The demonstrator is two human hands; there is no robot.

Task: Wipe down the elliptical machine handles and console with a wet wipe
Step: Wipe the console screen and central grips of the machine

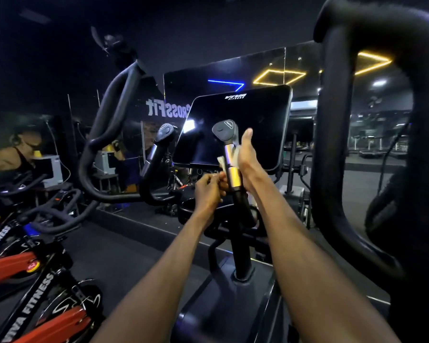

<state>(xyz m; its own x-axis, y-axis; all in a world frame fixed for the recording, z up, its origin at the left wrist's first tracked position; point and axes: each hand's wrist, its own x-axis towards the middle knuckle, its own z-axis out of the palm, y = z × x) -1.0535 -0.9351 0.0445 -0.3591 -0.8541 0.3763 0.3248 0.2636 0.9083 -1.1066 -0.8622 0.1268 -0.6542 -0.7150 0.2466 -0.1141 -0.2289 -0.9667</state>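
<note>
Two bare hands work a white wet wipe (223,161) around the elliptical's silver-banded inner handle (229,159), just near the dark console (235,125). Right hand (245,154) presses the wipe against the handle, thumb raised; left hand (208,191) pinches its lower edge. Red spin bikes (30,280) stand left.

A dim gym with black walls and a dark rubber floor (124,251). A wall mirror (233,70) reflects blue (227,82) and yellow light strips (279,76) and reversed "CrossFit" lettering (167,107). Red-and-black spin bikes (27,276) stand at left.
</note>
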